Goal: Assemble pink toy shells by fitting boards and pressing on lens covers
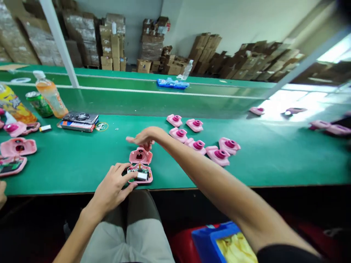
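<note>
Hands work low in the middle: the left hand [113, 188] grips an open pink toy half [140, 174] on the green bench [82, 160]; the right hand [142, 137], open, touches the pink shell [140, 156] just behind. More pink toys [200, 140] sit right.

1. Workbench [82, 164]: long, green-topped, dark front edge, spans the view from left to right.
2. Behind it a green conveyor belt [164, 104] with raised green side rails and white edge lines.
3. White post [59, 44] rises at a slant from the belt's far rail, left of centre; a second pale post [301, 62] leans on the right.
4. Back wall [241, 18]: pale, plain, meeting in a corner near centre.
5. Stacked cardboard boxes [112, 40] line the wall foot, left to right; flattened cartons [205, 51] lean near centre.
6. Strong daylight from the far right [336, 51] glares on the belt surface.
</note>
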Tool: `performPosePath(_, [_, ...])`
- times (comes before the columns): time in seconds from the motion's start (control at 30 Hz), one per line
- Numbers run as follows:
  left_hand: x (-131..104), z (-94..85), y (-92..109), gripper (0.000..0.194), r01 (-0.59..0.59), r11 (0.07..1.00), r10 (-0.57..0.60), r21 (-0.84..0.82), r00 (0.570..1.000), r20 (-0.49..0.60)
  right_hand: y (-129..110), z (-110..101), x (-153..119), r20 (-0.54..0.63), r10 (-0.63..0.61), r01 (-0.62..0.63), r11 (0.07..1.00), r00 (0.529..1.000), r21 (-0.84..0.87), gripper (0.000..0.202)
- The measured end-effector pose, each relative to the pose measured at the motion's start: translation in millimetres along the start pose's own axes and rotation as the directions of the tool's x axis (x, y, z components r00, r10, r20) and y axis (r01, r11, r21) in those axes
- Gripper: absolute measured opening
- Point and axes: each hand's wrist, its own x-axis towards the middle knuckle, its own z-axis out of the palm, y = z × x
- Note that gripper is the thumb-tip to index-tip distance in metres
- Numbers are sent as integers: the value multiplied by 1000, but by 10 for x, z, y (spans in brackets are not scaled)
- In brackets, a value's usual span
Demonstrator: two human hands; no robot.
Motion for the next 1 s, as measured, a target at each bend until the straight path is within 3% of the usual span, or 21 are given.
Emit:
performPosePath(0.1, [5,0,-16,23,15,1000,-15,-13,1000,-18,-269,-11,151,169,82,-74,996,982,-51,59])
performPosePath(0.2, [-23,11,-41,27,27,979,-48,-203,993,-103,-369,-61,-27,310,105,-70,990,945,-124,49])
performPosePath(0.3, [-36,6,-21,37,39,818,-237,-574,932,-274,-297,-247,-365,369,-134,202,967,920,-153,35])
performPosePath(0.37, [-11,-14,35,39,-9,638,-410,-770,843,-349,-232,-374,-589,300,-383,424,902,873,-82,26])
performPosePath(0.43, [42,-42,117,42,-75,476,-530,-876,770,-354,-211,-455,-766,164,-539,546,838,826,8,23])
performPosePath(0.53, [139,-94,239,50,-122,324,-576,-938,761,-298,-285,-525,-886,93,-642,640,766,761,56,24])
performPosePath(0.67, [230,-163,327,48,-117,278,-560,-953,787,-260,-410,-628,-820,192,-705,701,706,683,100,21])
performPosePath(0.7, [246,-176,342,46,-135,266,-556,-954,787,-267,-414,-642,-807,164,-702,692,712,693,121,18])
performPosePath(0.77, [274,-191,374,43,-205,229,-569,-952,765,-302,-379,-613,-841,-10,-633,629,766,774,136,12])
performPosePath(0.87, [298,-173,437,41,-292,195,-621,-936,702,-348,-245,-373,-1037,-255,-397,449,873,882,193,29])
performPosePath(0.93, [296,-130,476,43,-289,228,-642,-930,673,-367,-143,-97,-1185,-264,-325,394,875,908,280,35])
performPosePath(1.0, [285,-71,503,45,-259,282,-656,-924,650,-383,-75,218,-1279,-332,-310,423,833,891,357,26])
